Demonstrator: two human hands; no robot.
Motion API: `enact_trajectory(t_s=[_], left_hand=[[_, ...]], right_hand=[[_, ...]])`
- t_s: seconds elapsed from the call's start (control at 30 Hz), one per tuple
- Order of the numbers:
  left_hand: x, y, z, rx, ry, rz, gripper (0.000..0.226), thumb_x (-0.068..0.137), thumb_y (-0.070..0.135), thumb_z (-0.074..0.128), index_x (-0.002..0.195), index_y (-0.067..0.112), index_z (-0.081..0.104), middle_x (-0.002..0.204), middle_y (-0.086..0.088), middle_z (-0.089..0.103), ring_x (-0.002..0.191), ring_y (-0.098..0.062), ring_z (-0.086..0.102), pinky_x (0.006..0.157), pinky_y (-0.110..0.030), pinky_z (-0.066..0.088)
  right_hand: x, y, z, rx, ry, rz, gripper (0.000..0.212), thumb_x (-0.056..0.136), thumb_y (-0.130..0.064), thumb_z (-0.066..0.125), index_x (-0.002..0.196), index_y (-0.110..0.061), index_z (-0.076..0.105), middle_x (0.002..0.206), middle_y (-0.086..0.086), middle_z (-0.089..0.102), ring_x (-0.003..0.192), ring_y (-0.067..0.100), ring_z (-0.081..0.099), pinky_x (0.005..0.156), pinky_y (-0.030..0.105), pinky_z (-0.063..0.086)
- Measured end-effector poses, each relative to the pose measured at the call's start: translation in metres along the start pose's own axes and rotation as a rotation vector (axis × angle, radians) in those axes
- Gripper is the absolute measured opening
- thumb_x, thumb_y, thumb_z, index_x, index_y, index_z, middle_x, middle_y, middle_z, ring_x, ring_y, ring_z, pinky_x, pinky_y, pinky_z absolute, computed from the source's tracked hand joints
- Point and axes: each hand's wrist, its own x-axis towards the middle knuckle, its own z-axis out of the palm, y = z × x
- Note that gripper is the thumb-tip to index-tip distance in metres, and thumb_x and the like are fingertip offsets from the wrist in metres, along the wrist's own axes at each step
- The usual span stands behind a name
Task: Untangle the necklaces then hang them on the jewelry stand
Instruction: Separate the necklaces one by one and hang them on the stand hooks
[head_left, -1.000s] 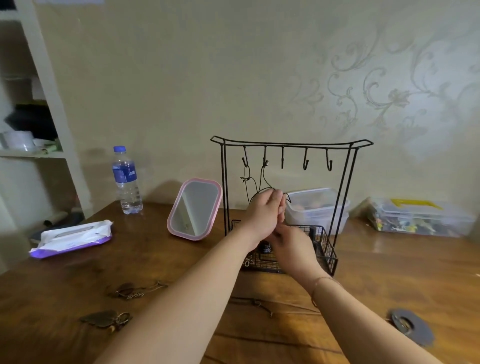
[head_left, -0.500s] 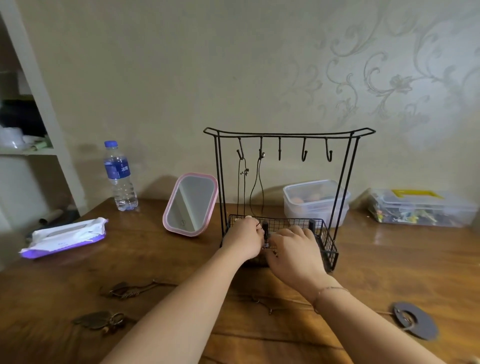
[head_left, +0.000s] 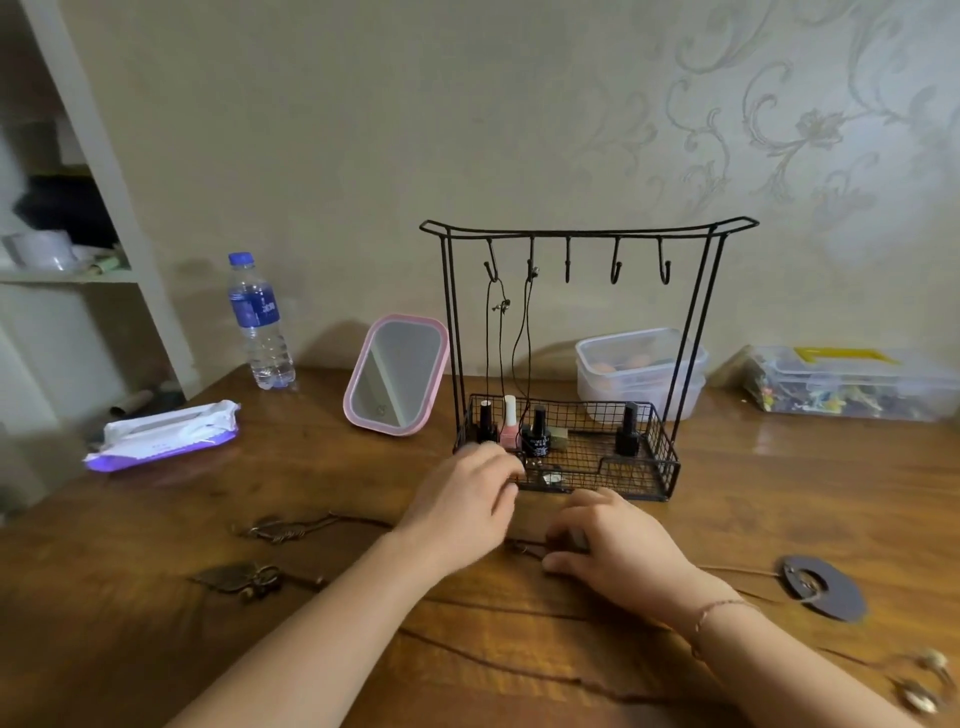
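Note:
The black wire jewelry stand (head_left: 587, 231) stands at the middle of the table. Two dark cord necklaces (head_left: 511, 343) hang from its two leftmost hooks; the other three hooks are bare. My left hand (head_left: 462, 501), blurred with fingers loosely curled, holds nothing just in front of the stand's basket. My right hand (head_left: 615, 545) rests its curled fingertips on the table, over a thin cord necklace (head_left: 524, 548). Two bronze pendant necklaces (head_left: 283, 529) (head_left: 239, 577) lie to the left. A grey disc pendant (head_left: 823, 587) lies to the right.
Nail polish bottles (head_left: 535, 434) stand in the stand's basket. A pink mirror (head_left: 397, 374), a water bottle (head_left: 257, 322) and a wipes pack (head_left: 163, 434) are on the left. Plastic boxes (head_left: 641, 364) (head_left: 852, 384) sit behind. Gold pieces (head_left: 924, 686) lie at bottom right.
Both hands came down from the hanging necklace, past the basket, to the table in front of the stand. The second necklace now hangs free on its hook.

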Motion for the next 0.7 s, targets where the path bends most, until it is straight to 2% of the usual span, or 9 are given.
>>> enact_trajectory(t_s=[0.07,0.13,0.2,0.27,0.4,0.5,0.6,0.63,0.7], left_hand=[[-0.011,0.005,0.008,-0.014,-0.191,0.072,0.031,0.097,0.035,0.053,0.125,0.024,0.06,0.124,0.011,0.054,0.117,-0.007,0.046,0.101,-0.031,0.045],[-0.018,0.005,0.016,-0.01,-0.313,0.064,0.04,0.096,0.042,0.055,0.132,0.024,0.056,0.132,0.011,0.049,0.123,-0.008,0.039,0.106,-0.031,0.04],[-0.023,0.003,0.021,-0.047,-0.304,0.049,0.041,0.095,0.043,0.057,0.131,0.024,0.057,0.133,0.011,0.048,0.125,-0.007,0.038,0.108,-0.029,0.038],[-0.026,0.004,0.024,-0.063,-0.235,0.079,0.028,0.095,0.037,0.059,0.119,0.024,0.063,0.121,0.012,0.056,0.115,-0.006,0.043,0.104,-0.03,0.042],[-0.022,0.022,0.018,-0.258,-0.19,-0.071,0.008,0.1,0.032,0.052,0.1,0.029,0.059,0.094,0.011,0.064,0.089,-0.005,0.058,0.086,-0.036,0.054],[-0.008,0.042,0.003,-0.432,-0.216,-0.122,0.01,0.101,0.035,0.051,0.1,0.03,0.059,0.102,0.008,0.069,0.097,-0.004,0.061,0.086,-0.029,0.053],[0.009,0.056,-0.02,-0.371,-0.259,-0.024,0.018,0.099,0.04,0.052,0.105,0.029,0.065,0.096,0.008,0.068,0.087,-0.007,0.062,0.076,-0.029,0.051],[0.015,0.06,-0.028,-0.313,-0.274,0.012,0.02,0.099,0.04,0.052,0.106,0.029,0.066,0.089,0.009,0.067,0.079,-0.005,0.061,0.071,-0.029,0.049],[0.028,0.068,-0.046,-0.192,-0.275,0.075,0.021,0.099,0.04,0.052,0.104,0.027,0.067,0.078,0.011,0.065,0.07,-0.002,0.058,0.067,-0.028,0.046]], right_hand=[[-0.003,-0.005,0.003,0.061,0.008,0.02,0.011,0.086,-0.043,0.066,0.093,-0.034,0.066,0.095,-0.021,0.05,0.097,0.008,0.044,0.086,0.028,0.047],[-0.005,-0.01,0.006,0.033,-0.012,0.014,0.011,0.092,-0.035,0.06,0.097,-0.028,0.066,0.102,-0.014,0.051,0.099,0.011,0.042,0.09,0.031,0.046],[-0.009,-0.012,0.007,-0.032,-0.02,0.001,0.013,0.097,-0.032,0.052,0.102,-0.024,0.061,0.104,-0.01,0.048,0.098,0.011,0.039,0.091,0.03,0.044],[-0.013,-0.01,0.004,0.029,-0.009,0.024,0.009,0.1,-0.028,0.048,0.092,-0.027,0.052,0.098,-0.011,0.047,0.093,0.01,0.041,0.086,0.027,0.044],[-0.021,-0.004,-0.013,0.371,0.085,0.11,0.024,0.101,-0.018,0.044,0.079,-0.03,0.044,0.074,-0.008,0.055,0.062,0.005,0.047,0.059,0.023,0.043],[-0.024,0.003,-0.034,0.511,0.182,0.093,0.017,0.098,-0.033,0.052,0.083,-0.027,0.053,0.058,-0.006,0.052,0.047,0.002,0.042,0.048,0.018,0.034],[-0.029,0.014,-0.065,0.471,0.223,0.004,0.04,0.087,-0.065,0.051,0.088,-0.028,0.065,0.054,-0.003,0.057,0.045,0.009,0.041,0.047,0.022,0.029],[-0.029,0.018,-0.076,0.419,0.204,-0.025,0.04,0.086,-0.066,0.052,0.089,-0.029,0.069,0.061,-0.004,0.063,0.05,0.009,0.049,0.05,0.024,0.034],[-0.026,0.024,-0.098,0.331,0.146,-0.073,0.024,0.089,-0.05,0.061,0.088,-0.029,0.072,0.07,-0.008,0.068,0.06,0.006,0.058,0.056,0.026,0.044]])
